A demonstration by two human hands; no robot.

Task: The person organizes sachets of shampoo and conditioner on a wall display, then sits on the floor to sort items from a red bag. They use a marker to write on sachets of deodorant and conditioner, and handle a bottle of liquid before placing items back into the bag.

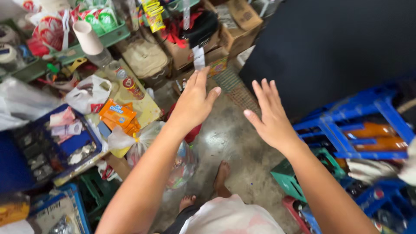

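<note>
Both my arms reach forward over a narrow concrete floor (234, 143). My left hand (193, 103) is open, palm down, fingers slightly spread, holding nothing. My right hand (271, 115) is also open with fingers apart and empty. Beyond the fingertips of my left hand hangs a small white paper tag (199, 57) under a black cloth item (200, 27). Neither hand touches anything. My bare feet (221, 180) show below.
Left: a low yellow table (145, 108) with orange snack packs (118, 115), a tied clear plastic bag (143, 143), and a blue coin tray (47, 143). Cardboard boxes (236, 30) stand ahead. Blue bottle crates (359, 125) and a green crate (290, 177) crowd the right, behind a dark panel (338, 47).
</note>
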